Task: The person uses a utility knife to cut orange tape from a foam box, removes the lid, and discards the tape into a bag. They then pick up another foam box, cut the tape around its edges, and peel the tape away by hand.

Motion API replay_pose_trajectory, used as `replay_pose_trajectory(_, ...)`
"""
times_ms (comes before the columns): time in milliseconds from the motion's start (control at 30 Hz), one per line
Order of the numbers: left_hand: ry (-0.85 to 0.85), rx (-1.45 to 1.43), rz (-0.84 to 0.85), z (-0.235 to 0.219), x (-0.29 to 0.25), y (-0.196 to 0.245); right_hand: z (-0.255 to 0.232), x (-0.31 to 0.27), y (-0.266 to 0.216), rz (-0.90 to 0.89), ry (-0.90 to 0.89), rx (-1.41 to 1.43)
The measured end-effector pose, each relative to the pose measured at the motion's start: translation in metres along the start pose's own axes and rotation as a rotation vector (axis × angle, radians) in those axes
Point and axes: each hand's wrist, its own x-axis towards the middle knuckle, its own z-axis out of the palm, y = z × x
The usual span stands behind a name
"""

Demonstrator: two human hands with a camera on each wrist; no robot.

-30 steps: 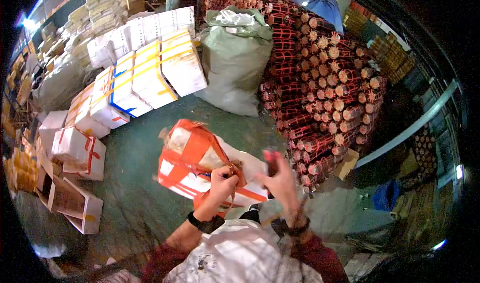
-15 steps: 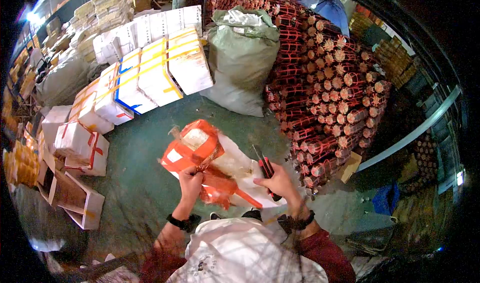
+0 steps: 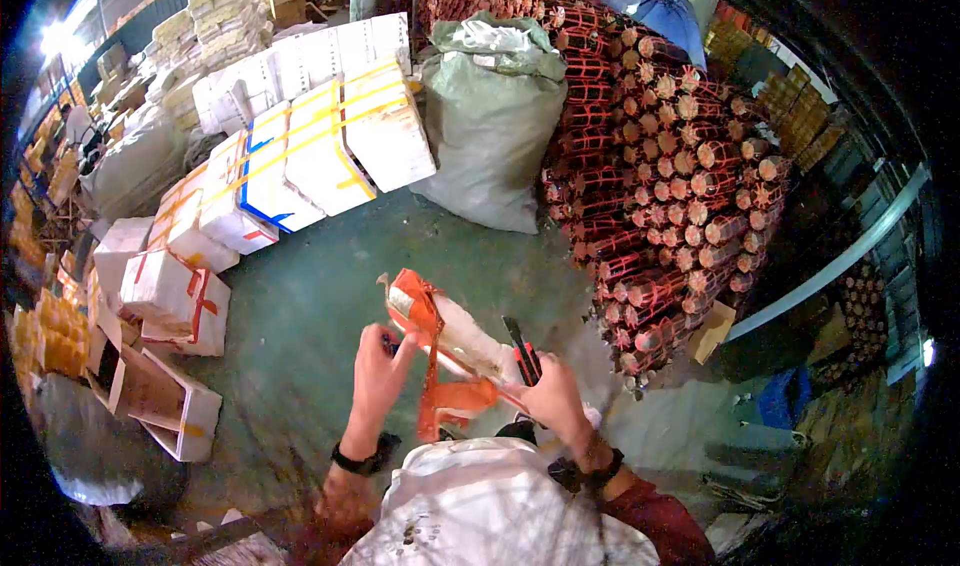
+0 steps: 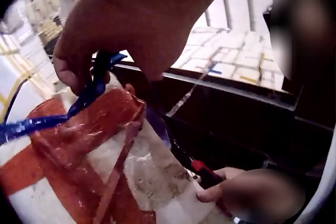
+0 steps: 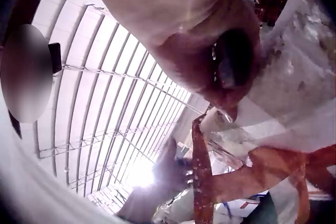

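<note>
A white foam piece [image 3: 468,334] wrapped at one end in orange tape [image 3: 418,306] stands in front of the person. Beside that end is the left hand [image 3: 378,378]; in the left wrist view this hand [image 4: 131,24] pinches a strip of blue tape [image 4: 93,91]. The right hand [image 3: 555,401] grips a red and black knife [image 3: 525,362] at the foam's right end, its blade end pointing up. A loose orange strip [image 3: 430,391] hangs below the foam. In the right wrist view, the right hand [image 5: 210,45] touches the foam's edge.
Taped white boxes [image 3: 325,156] form a row at the back left. A full green-grey sack [image 3: 495,131] stands behind, next to a large stack of red-netted bundles [image 3: 675,196]. At left lies an open foam box [image 3: 190,421]. Green floor [image 3: 290,316] surrounds the foam piece.
The left hand has let go of the orange tape and moved up and left. The foam piece has turned and shows a narrower side. The right hand still holds the knife, now closer to the foam.
</note>
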Motion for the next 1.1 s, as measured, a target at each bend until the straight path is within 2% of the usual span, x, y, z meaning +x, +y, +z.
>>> replay_pose_trajectory(33,0.113,0.102,0.073,0.005,0.002,0.014,0.004,-0.002,-0.002,-0.012,0.006,0.006)
replay_pose_trajectory(133,0.183,0.305,0.132,0.032,0.015,0.029,0.018,-0.007,0.0,-0.044,0.033,0.042)
replay_pose_trajectory(167,0.212,0.378,0.139,0.04,0.02,0.023,0.024,-0.008,0.004,-0.034,0.038,0.034)
replay_pose_trajectory(300,0.109,0.338,0.16,0.078,0.032,-0.023,0.036,-0.001,0.022,0.004,0.086,-0.02)
replay_pose_trajectory(333,0.141,0.325,0.248,0.082,0.034,-0.029,0.039,-0.001,0.03,0.014,0.099,-0.039)
replay_pose_trajectory(433,-0.065,-0.228,0.105,0.073,0.03,-0.032,0.038,0.006,0.066,0.12,0.081,0.018)
replay_pose_trajectory(467,-0.064,-0.426,0.099,0.085,0.029,-0.054,0.028,0.007,0.072,0.131,0.134,0.076)
replay_pose_trajectory(500,-0.066,-0.396,0.144,0.084,0.024,-0.05,0.028,0.011,0.092,0.146,0.123,0.211)
replay_pose_trajectory(567,-0.067,-0.334,0.226,0.078,0.01,-0.041,0.018,0.019,0.111,0.177,0.083,0.195)
replay_pose_trajectory(600,-0.04,-0.254,0.273,0.087,0.011,-0.06,0.013,0.02,0.115,0.172,0.077,0.189)
replay_pose_trajectory(700,-0.068,-0.486,0.218,0.087,-0.002,-0.025,-0.017,0.017,0.104,0.124,0.054,0.174)
replay_pose_trajectory(767,-0.116,-0.418,0.315,0.085,-0.011,-0.011,-0.033,0.013,0.104,0.093,-0.031,0.192)
replay_pose_trajectory(833,-0.157,-0.347,0.403,0.086,-0.022,-0.003,-0.059,0.004,0.063,0.233,-0.188,0.343)
replay_pose_trajectory(867,-0.225,-0.331,0.36,0.089,-0.027,0.001,-0.057,0.002,0.045,0.141,-0.16,0.601)
replay_pose_trajectory(900,-0.246,-0.321,0.376,0.091,-0.032,0.006,-0.045,0.005,0.038,0.135,-0.187,0.656)
replay_pose_trajectory(967,-0.294,-0.303,0.418,0.095,-0.039,0.016,-0.013,0.006,0.027,0.144,-0.119,0.727)
replay_pose_trajectory(1000,-0.267,-0.361,0.481,0.1,-0.04,0.016,0.005,0.012,0.037,0.138,-0.097,0.692)
replay_pose_trajectory(1033,-0.292,-0.346,0.423,0.099,-0.043,0.014,0.014,0.016,0.035,0.132,-0.078,0.658)
replay_pose_trajectory(1067,-0.315,-0.329,0.362,0.095,-0.046,0.011,0.014,0.011,0.032,0.249,-0.115,0.695)
replay_pose_trajectory(1100,-0.334,-0.312,0.3,0.093,-0.048,0.007,0.013,0.007,0.027,0.275,-0.11,0.686)
